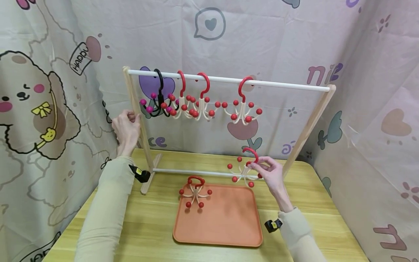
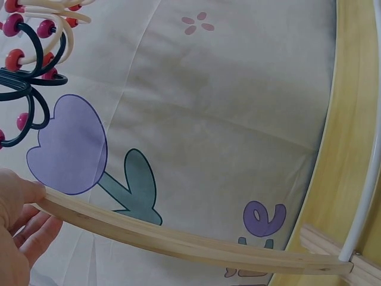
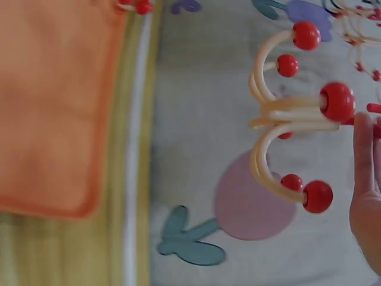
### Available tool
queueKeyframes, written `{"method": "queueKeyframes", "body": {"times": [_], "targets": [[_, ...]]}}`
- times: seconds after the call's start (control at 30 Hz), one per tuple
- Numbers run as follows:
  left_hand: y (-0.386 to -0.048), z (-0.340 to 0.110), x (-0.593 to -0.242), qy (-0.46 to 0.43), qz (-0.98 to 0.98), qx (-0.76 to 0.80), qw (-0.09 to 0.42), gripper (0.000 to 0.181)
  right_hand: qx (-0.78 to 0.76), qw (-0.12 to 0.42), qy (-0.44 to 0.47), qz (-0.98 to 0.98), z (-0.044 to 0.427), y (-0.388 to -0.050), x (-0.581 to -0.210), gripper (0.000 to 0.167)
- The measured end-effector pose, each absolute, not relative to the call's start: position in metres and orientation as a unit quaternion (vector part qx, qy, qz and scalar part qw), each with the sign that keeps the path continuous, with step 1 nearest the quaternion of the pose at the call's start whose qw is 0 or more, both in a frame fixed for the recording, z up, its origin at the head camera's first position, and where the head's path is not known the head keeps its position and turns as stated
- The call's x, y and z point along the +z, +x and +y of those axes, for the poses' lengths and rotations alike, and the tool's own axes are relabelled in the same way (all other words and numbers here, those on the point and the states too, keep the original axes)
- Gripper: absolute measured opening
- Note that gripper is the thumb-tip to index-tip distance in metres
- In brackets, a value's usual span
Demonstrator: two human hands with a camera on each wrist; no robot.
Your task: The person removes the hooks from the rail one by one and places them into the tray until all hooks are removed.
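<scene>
Nearest, on the bench [image 1: 147, 222], lay an orange tray [image 1: 219, 222], with one red-hooked hanger [image 1: 195, 193] at its far left corner. Beyond the tray's far right corner, the right hand [image 1: 271, 176] pinched the red hook of another ball-tipped hanger [image 1: 243, 171], raised off the bench in front of the lower bar [image 1: 196, 173]. That low grip, by the neck, suited the work, as the upper curve of the hook stayed uncovered to go over a bar.

The left hand [image 1: 127, 129] gripped the left post [image 1: 144, 142] between thumb and fingers; a firm but light hold there would have steadied the frame without tugging it askew.

Farther up, the white top rail [image 1: 284, 84] bore a black hanger [image 1: 160, 98] and three with red hooks: two close together [image 1: 182, 87] [image 1: 205, 87], the third [image 1: 243, 91] apart, to their right. Its spread balls hung above the held piece, so a good lift probably called for swinging wide of them, bringing the hook's mouth down over the bare stretch to the right, and letting go only once it bore the weight. Behind all hung a printed curtain [image 1: 281, 32].
</scene>
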State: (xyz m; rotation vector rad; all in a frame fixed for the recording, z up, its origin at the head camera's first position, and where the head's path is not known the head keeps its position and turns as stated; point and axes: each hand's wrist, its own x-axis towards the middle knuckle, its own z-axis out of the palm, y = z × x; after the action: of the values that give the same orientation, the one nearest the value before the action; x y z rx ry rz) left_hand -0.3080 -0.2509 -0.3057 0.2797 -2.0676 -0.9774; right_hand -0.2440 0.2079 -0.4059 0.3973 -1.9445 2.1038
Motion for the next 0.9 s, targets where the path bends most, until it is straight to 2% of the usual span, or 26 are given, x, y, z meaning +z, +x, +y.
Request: {"method": "queueKeyframes", "body": {"times": [0.17, 0.3, 0.47, 0.73, 0.9], "targets": [[-0.308, -0.251, -0.306, 0.107, -0.819, -0.388, 0.409, 0.027, 0.716, 0.086, 0.156, -0.675, 0.201, -0.241, -0.428, 0.011], [-0.308, -0.251, -0.306, 0.106, -0.819, -0.388, 0.41, 0.027, 0.721, 0.058, 0.173, -0.669, 0.197, -0.238, -0.439, 0.018], [-0.308, -0.251, -0.306, 0.103, -0.818, -0.388, 0.412, 0.026, 0.719, 0.031, 0.194, -0.667, 0.193, -0.235, -0.447, 0.016], [-0.308, -0.251, -0.306, 0.099, -0.816, -0.392, 0.413, 0.026, 0.703, 0.003, 0.226, -0.674, 0.186, -0.233, -0.456, 0.026], [-0.308, -0.251, -0.306, 0.098, -0.816, -0.392, 0.414, 0.026, 0.708, -0.026, 0.24, -0.663, 0.18, -0.232, -0.463, 0.025]]}}
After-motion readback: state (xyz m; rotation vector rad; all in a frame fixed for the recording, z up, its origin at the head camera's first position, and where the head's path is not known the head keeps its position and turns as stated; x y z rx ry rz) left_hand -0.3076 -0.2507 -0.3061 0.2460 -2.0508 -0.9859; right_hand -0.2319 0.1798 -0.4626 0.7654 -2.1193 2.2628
